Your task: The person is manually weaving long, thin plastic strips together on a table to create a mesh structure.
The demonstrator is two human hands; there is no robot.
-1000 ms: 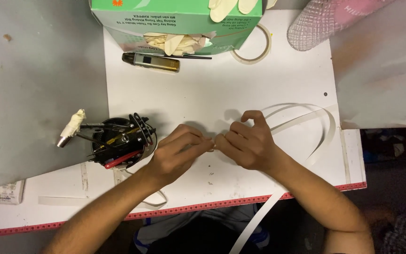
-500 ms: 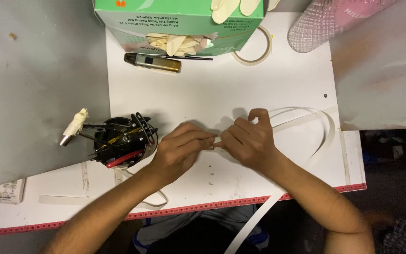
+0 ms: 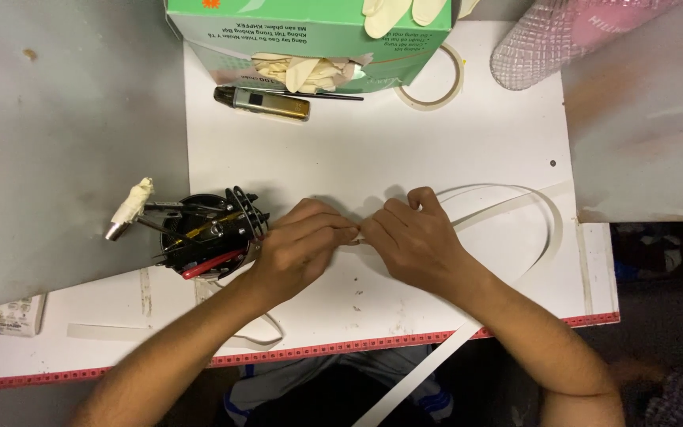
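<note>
At the far left edge of the tabletop (image 3: 73,134) lay a small white packet (image 3: 19,315), and further in stood a round black holder (image 3: 209,235) crammed with hand tools, a cloth-wrapped handle (image 3: 130,207) sticking out of it. Just beside the holder, the left hand (image 3: 298,249) rested on a white sheet (image 3: 373,142), its fingers (image 3: 333,232) curled tight and pinched on the end of a white strip (image 3: 515,202). The right hand (image 3: 413,241) met it fingertip to fingertip, its own fingers (image 3: 377,225) closed on the same strip, which looped away to the right and ran back under the forearm and off the tabletop's red-marked front edge. Behind the hands lay a small dark and gold device (image 3: 262,103) against a green glove box (image 3: 310,39), then a thin tape ring (image 3: 430,79) and a pink textured container (image 3: 571,35).
</note>
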